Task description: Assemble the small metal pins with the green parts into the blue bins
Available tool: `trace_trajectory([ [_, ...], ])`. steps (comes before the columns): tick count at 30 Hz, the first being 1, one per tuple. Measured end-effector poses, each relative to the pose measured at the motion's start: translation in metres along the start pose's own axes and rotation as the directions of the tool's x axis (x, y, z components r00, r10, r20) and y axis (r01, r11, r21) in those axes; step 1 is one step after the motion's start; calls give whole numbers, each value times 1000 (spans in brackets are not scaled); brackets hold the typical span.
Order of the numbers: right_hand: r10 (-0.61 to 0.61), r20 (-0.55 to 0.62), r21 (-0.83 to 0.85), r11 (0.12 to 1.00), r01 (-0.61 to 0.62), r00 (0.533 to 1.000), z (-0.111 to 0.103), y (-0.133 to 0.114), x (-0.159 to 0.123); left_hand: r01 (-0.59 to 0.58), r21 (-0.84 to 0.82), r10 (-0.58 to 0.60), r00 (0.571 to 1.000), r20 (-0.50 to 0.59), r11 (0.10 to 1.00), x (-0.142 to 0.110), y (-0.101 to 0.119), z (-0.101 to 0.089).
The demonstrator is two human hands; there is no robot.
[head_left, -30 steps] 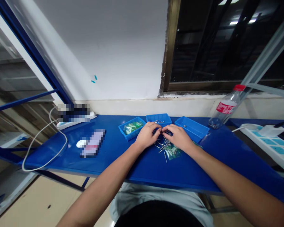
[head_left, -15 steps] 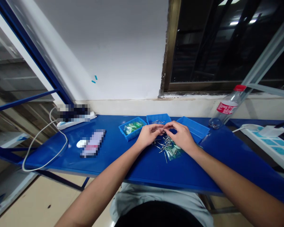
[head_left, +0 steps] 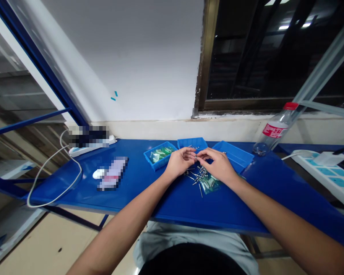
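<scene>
My left hand and my right hand meet fingertip to fingertip over the table, both closed in a pinch. A small silver metal piece shows between the fingertips; most of it is covered. Just below the hands lies a loose pile of thin silver pins that look like blind rivets. Beside the pile is a clear greenish plastic bag with small parts in it. Behind my hands stands a blue tray with several silver pins, partly hidden by my fingers.
To the left, a blue bin holds green-tinted bags. Another blue bin stands to the right. A plastic bottle leans at the back right. Power strips lie at both sides. A blurred phone-like object rests on the blue table.
My hands rose slightly off the pile and came together at the fingertips, then lowered a little. A small metal piece now shows between them. The trays and bag stayed put.
</scene>
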State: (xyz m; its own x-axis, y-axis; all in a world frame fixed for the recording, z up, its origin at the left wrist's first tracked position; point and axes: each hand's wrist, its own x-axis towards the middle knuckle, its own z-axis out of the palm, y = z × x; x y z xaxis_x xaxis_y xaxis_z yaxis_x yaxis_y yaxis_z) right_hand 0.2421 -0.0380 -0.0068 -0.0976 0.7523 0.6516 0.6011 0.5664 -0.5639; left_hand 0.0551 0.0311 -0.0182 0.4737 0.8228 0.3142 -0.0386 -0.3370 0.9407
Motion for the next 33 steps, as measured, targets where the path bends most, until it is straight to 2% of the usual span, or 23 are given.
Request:
trace_trajectory([
  [5,53,-18,20,998,-52,998,3,6,-1,-49,-23,50,998,36,999,-1,0,-1],
  [11,34,-18,11,999,-33,999,3,3,0,6,-84,-4,1000,20,996,-2,7,-2],
  [15,30,-35,-33,999,-31,999,0,-1,2,-2,-9,2,1000,-9,1000,-4,11,-2],
  [21,64,-27,9,998,-64,998,0,1,1,-31,262,13,997,70,965,-8,13,-4],
  [26,51,6,15,999,-51,999,2,5,0,-34,278,20,998,56,960,-6,9,-6],
  [33,141,7,43,989,-141,990,4,8,-1,-65,337,62,998,19,939,-6,9,-4],
])
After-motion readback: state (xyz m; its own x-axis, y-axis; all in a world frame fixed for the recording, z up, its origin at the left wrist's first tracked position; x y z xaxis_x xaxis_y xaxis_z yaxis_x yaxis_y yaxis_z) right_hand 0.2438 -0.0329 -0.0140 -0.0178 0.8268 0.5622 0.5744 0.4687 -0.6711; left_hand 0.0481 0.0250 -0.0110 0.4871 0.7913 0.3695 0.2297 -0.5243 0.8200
